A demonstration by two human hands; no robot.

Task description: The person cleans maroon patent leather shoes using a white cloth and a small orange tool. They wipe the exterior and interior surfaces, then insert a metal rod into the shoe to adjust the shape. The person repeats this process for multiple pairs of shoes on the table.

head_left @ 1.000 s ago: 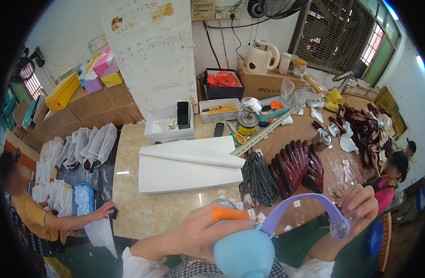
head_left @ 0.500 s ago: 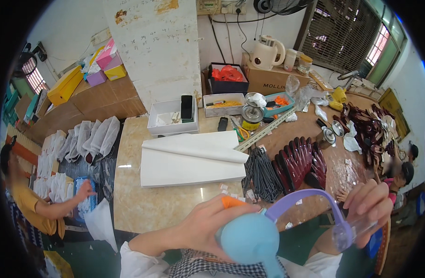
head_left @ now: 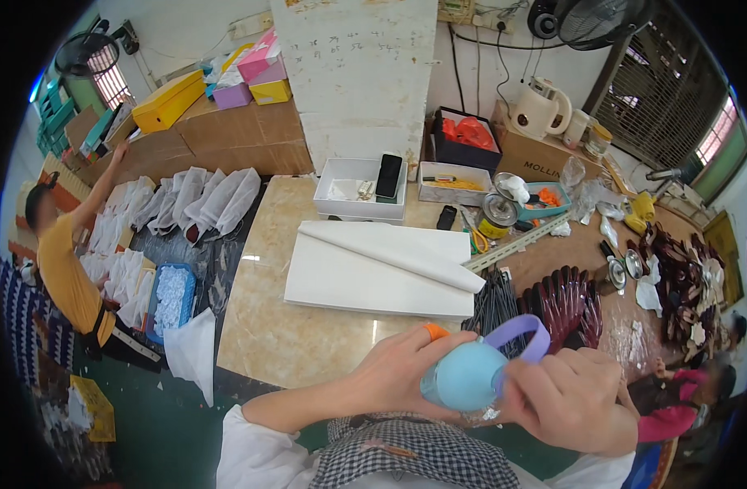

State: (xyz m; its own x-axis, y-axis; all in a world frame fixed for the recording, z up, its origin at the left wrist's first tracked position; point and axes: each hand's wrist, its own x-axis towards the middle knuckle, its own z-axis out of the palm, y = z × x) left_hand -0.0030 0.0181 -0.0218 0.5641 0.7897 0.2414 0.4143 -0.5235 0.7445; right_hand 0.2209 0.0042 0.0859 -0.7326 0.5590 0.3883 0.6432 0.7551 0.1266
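Note:
A light blue water bottle (head_left: 465,376) is tilted low in front of my body, and my left hand (head_left: 390,367) is wrapped round it. An orange band sits on a finger of that hand. The bottle's lavender strap (head_left: 520,328) arches up from its far side and bends back down toward my right hand (head_left: 571,398). The fingers of my right hand are curled closed at the right end of the bottle. They hide the clear cap on the strap and the spout.
White sheets (head_left: 382,269) lie on the table beyond my hands. Dark rods (head_left: 497,301) and glossy dark red shoe parts (head_left: 561,306) sit to their right. A white box (head_left: 360,189) with a phone stands behind. Co-workers are at the left (head_left: 68,261) and right (head_left: 675,407).
My right hand has come in from the right to the bottle, bringing the strap's cap with it. The bottle has turned, and the view has shifted left. The left co-worker's arm now reaches up.

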